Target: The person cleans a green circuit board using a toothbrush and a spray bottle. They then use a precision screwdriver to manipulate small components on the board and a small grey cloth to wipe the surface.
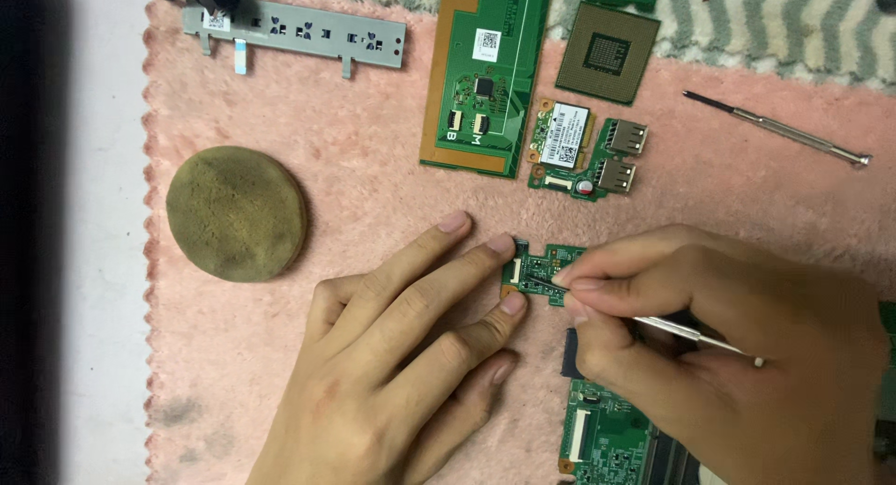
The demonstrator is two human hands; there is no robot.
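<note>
Two hands meet on a small green circuit board (541,272) lying on the pink towel (373,177), below the long green board (485,74). The left hand (411,354) lies flat, fingers spread, two fingertips pinning the small board's left edge. The right hand (719,345) is closed around a thin metal tool (695,334), its tip hidden at the board. Firm downward pressure and a light, steady tool tip suit this work.

Warm, even light; sharp focus; dark left edge.
</note>
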